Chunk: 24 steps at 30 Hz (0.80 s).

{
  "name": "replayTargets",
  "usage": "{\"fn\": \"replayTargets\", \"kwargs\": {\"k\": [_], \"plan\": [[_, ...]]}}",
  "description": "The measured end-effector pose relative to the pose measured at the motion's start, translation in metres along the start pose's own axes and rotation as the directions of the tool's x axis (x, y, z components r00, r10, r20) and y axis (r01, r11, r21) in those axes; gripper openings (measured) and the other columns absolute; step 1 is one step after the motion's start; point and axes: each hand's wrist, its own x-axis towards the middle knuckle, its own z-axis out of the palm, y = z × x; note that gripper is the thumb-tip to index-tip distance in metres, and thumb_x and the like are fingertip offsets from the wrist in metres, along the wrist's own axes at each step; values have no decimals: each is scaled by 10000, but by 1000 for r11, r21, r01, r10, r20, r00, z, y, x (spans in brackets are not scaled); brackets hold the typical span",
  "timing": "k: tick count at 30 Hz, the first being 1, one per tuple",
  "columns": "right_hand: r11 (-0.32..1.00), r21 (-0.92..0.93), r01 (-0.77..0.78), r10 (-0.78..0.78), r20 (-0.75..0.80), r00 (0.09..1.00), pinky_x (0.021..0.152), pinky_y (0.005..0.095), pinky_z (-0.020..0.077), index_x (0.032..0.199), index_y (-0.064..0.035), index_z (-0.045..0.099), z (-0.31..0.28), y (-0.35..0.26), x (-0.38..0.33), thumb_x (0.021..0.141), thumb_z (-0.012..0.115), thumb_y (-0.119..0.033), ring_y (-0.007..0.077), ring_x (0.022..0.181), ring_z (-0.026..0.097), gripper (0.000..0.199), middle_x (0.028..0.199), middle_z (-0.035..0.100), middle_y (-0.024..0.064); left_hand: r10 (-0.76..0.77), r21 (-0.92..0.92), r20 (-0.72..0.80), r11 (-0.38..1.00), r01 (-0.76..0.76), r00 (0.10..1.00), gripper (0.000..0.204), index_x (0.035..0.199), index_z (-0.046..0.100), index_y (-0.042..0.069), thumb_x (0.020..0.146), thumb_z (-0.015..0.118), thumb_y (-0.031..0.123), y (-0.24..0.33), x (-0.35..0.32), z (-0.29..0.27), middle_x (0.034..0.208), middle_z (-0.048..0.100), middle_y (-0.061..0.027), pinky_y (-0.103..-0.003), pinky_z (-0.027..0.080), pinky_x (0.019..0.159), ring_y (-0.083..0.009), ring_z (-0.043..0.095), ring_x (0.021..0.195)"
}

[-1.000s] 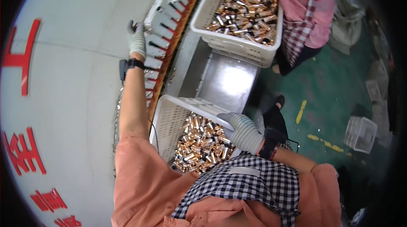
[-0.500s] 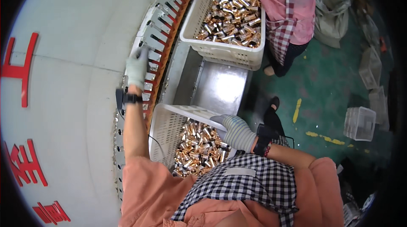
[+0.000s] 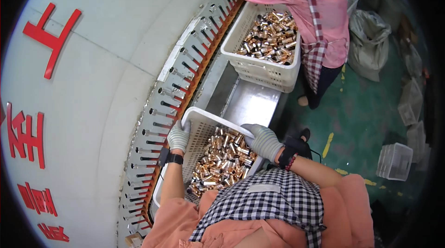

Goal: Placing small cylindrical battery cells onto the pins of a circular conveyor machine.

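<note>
A white plastic crate [image 3: 204, 117] in front of me holds many small shiny copper-and-silver tubes [image 3: 222, 160]. My left hand [image 3: 179, 137], in a pale striped glove, is closed on the crate's far left corner. On the far right part of the same rim, my right hand [image 3: 264, 141], gloved in grey stripes, grips with the fingers over the edge. Close to my left hand runs a curved row of red-and-black prongs and silver posts [image 3: 160, 111] along a rusty orange edge.
A second white crate of similar tubes [image 3: 264, 65] stands farther off on a metal bench [image 3: 252, 102]. Beside it a person in pink [image 3: 320, 30] reaches to the row. A pale wall panel with red signs lies left; a sack [image 3: 368, 46] and clear bins [image 3: 394, 161] stand right.
My left hand has come back from the row of prongs and taken hold of the crate's corner. My right hand stays on the rim. The whole view has shifted; the other person's hand now shows.
</note>
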Motion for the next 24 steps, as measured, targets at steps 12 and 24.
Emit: {"fn": "replayTargets", "kwargs": {"k": [12, 24], "plan": [[974, -223, 46, -64, -76, 995, 866, 481, 548, 1198, -47, 675, 11, -3, -6, 883, 627, -143, 384, 928, 695, 332, 995, 722, 212, 109, -196, 306, 979, -50, 946, 621, 1112, 737, -32, 859, 744, 536, -36, 54, 21, 1029, 738, -277, -462, 545, 872, -422, 713, 1009], [992, -115, 41, -45, -30, 999, 886, 449, 556, 1251, -61, 675, 15, 4, 2, 912, 630, -178, 384, 962, 699, 361, 1014, 721, 224, 198, -287, -41, 937, -201, 979, 496, 1129, 713, 20, 962, 636, 482, -26, 23, 5, 1015, 707, -276, -487, 538, 820, -457, 680, 970]]}}
